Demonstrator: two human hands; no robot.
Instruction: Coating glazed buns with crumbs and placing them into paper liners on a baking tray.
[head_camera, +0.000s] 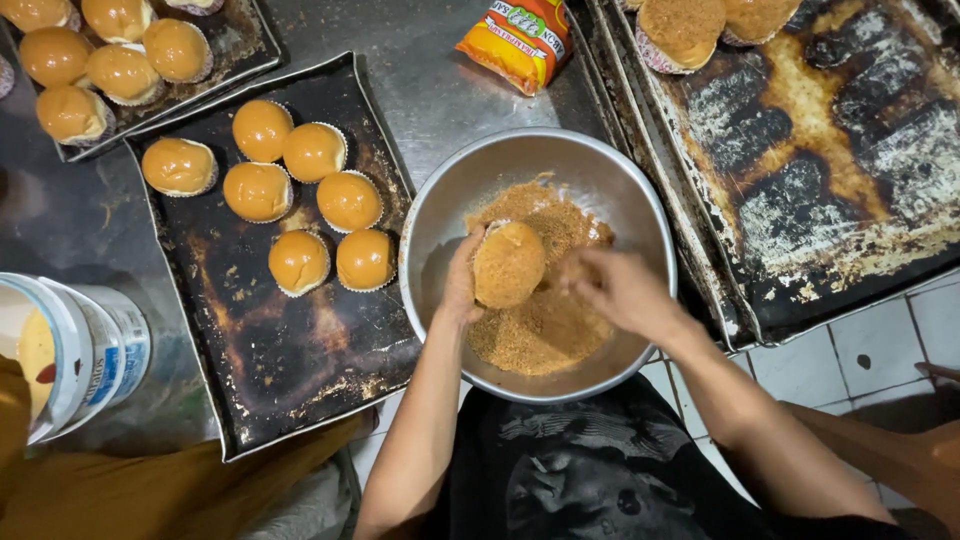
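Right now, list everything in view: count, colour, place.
Round steel bowl: one, silver, centre, holding brown crumbs.
Crumb-coated bun: one, brown, over the bowl.
Glazed buns in paper cups: seven, golden, on the dark baking tray, left of the bowl.
More glazed buns: about seven, top-left tray.
Crumbed buns: two showing, on the scorched tray, right.
Orange packet: one, top centre.
White tub: one, far left.
Left hand: holds the coated bun.
Right hand: over the crumbs.

A dark baking tray (270, 360) with seven glazed buns (300, 185) is seen left of centre. More buns are set on a second tray (235, 45) at upper left. An orange packet (515, 38) lies at top centre, a white tub (75, 345) at lower left, a scorched tray (830, 170) at right.
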